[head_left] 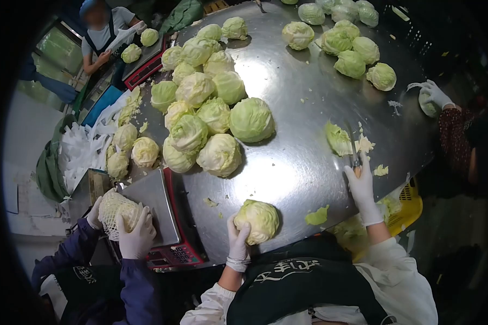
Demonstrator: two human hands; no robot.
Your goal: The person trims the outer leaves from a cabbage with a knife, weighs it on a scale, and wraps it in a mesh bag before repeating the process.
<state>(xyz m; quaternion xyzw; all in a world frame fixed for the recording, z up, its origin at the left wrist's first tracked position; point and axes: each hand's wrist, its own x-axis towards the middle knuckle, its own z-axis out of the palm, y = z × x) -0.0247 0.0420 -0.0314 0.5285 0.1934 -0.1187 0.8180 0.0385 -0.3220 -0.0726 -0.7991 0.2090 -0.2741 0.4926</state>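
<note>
My left hand (238,239), in a white glove, is closed around the side of a pale green cabbage (258,221) at the near edge of the metal table. Farther right, my gloved right hand (363,187) grips a knife (357,164) by its wooden handle, the blade pointing away from me. A loose cabbage leaf (338,138) and pale trimmed scraps (365,144) lie around the blade. Another green leaf (317,215) rests between my two hands.
A big cabbage pile (206,111) covers the left middle of the table (287,179). More cabbages (351,51) sit far right. Beside a red scale (171,238), a co-worker's hands (135,233) hold a netted cabbage. Another worker's hand (436,93) is at right, above a yellow basket (409,206).
</note>
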